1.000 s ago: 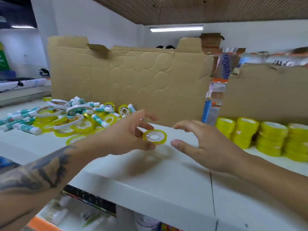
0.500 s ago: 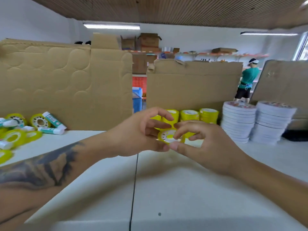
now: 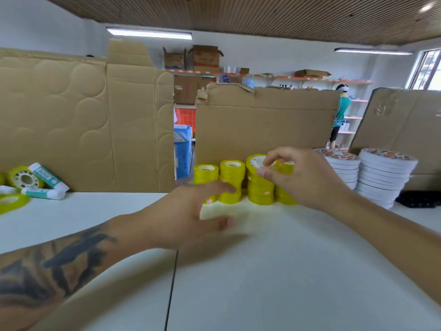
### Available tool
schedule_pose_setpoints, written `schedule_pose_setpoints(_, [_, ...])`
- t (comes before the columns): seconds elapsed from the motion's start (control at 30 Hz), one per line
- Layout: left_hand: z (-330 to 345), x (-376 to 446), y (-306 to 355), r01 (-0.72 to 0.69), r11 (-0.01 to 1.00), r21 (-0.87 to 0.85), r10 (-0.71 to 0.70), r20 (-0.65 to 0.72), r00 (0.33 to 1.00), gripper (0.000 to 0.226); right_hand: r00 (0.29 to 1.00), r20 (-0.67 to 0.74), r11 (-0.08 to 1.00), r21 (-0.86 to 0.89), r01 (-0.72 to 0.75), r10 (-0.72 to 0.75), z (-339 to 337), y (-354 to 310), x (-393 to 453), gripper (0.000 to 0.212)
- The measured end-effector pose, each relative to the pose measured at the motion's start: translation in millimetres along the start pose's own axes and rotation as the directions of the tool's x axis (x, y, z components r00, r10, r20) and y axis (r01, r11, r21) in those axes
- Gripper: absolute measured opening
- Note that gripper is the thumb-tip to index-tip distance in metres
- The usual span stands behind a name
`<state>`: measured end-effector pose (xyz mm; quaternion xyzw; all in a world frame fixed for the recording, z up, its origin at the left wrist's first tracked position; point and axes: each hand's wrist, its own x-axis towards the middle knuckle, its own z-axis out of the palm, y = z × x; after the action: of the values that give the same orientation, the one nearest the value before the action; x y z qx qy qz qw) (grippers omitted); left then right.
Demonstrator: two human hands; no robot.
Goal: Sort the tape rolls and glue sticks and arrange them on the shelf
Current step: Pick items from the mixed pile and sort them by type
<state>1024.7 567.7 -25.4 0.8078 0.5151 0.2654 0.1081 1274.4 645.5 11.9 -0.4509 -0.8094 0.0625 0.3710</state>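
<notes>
Two hands, near to far: your left hand (image 3: 191,216) hovers spread and empty over the counter (image 3: 274,271); your right hand (image 3: 303,177), farther, pinches a yellow tape roll (image 3: 256,161) lying flat atop the third stack (image 3: 260,187).

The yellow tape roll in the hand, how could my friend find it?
Look along the white shelf to the yellow stacks before the cardboard. The tape roll tops the third stack from the left, and only it is pinched by the right hand.
</notes>
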Motion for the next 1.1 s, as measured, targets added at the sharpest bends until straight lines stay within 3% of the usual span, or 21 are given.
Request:
schedule_pose_setpoints(0.1, [6, -11, -9, 0.068, 0.973, 0.219, -0.129, 0.277, 0.952, 0.077, 0.999, -0.024, 0.991, -0.13, -0.034, 0.031, 11, 16, 23, 0.023])
schedule_pose_setpoints(0.17, [12, -17, -10, 0.091, 0.947, 0.307, -0.211, 0.382, 0.9, 0.075, 0.999, -0.009, 0.98, -0.194, -0.046, 0.046, 17, 23, 30, 0.024])
schedule_pose_setpoints(0.67, [8, -21, -9, 0.095, 0.944, 0.316, -0.226, 0.408, 0.884, 0.073, 0.996, 0.033, 0.936, -0.345, -0.063, 0.079, 26, 22, 33, 0.045])
schedule_pose_setpoints(0.77, [-11, -22, -7, 0.119, 0.919, 0.376, -0.258, 0.345, 0.902, 0.072, 0.998, 0.058, 0.89, -0.455, 0.031, -0.005, 28, 2, 29, 0.043])
schedule_pose_setpoints(0.9, [-52, -50, -19, 0.207, 0.877, 0.434, -0.3, 0.155, 0.941, 0.067, 0.976, 0.172, 0.887, -0.419, 0.195, -0.134, 50, -46, 23, 0.054])
schedule_pose_setpoints(1.0, [-81, -92, -45, 0.358, 0.808, 0.467, -0.415, 0.022, 0.91, 0.065, 0.921, 0.318, 0.886, -0.326, 0.329, -0.226, 82, -86, 17, 0.072])
schedule_pose_setpoints(1.1, [-105, -139, -66, 0.509, 0.744, 0.433, -0.518, -0.106, 0.849, 0.056, 0.823, 0.474, 0.864, -0.217, 0.453, -0.313, 121, -120, 9, 0.084])
